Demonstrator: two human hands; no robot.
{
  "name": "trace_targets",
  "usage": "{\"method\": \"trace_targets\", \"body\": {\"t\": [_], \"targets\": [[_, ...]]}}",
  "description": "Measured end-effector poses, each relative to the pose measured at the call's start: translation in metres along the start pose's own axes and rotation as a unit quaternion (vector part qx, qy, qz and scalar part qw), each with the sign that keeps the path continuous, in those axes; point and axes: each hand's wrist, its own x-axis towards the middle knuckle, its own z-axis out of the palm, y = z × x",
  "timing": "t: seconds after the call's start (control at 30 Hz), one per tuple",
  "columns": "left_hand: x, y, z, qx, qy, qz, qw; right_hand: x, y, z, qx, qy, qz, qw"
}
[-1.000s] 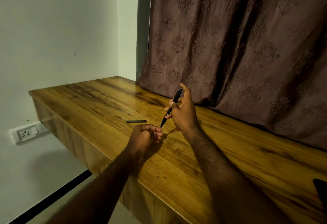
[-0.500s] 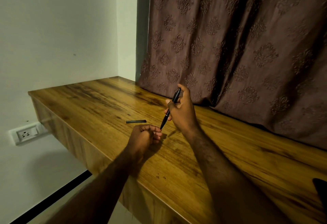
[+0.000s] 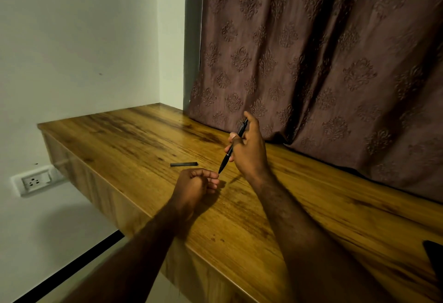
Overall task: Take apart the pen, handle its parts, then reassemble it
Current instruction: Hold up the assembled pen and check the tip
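Note:
My right hand [image 3: 249, 151] grips a slim black pen [image 3: 231, 148] above the wooden desk [image 3: 311, 207]. The pen is tilted, its clip end up by my thumb and its tip pointing down-left. The tip ends just above the knuckles of my left hand [image 3: 194, 186]. That hand rests on the desk with its fingers curled inward; nothing shows inside it. A short dark pen part [image 3: 184, 164] lies flat on the desk, just beyond my left hand and apart from both hands.
A brown patterned curtain [image 3: 323, 63] hangs along the desk's far edge. The desk's front edge runs diagonally under my forearms. A wall socket [image 3: 36, 180] sits low on the left wall. A dark object [image 3: 435, 259] pokes in at the right edge.
My left hand's fingers have curled in a little tighter. The pen and my right hand have barely shifted.

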Motion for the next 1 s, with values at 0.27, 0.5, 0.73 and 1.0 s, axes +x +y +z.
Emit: {"method": "trace_targets", "body": {"t": [0.27,0.5,0.73,1.0], "targets": [[0.0036,-0.0031,-0.0028,0.001,-0.007,-0.004,1.0,-0.002,-0.0035,0.0003,0.004,0.002,-0.009,1.0],[0.0015,-0.0013,-0.002,-0.001,-0.005,-0.003,1.0,-0.0019,-0.0048,0.0003,0.016,0.011,-0.015,1.0],[-0.0009,0.0006,-0.0023,-0.005,-0.011,0.004,1.0,0.0,-0.0012,-0.0001,0.018,0.012,-0.013,1.0],[-0.0001,0.0003,-0.0024,-0.013,-0.012,-0.006,1.0,0.0001,-0.0011,-0.001,0.029,0.015,-0.009,0.999]]}}
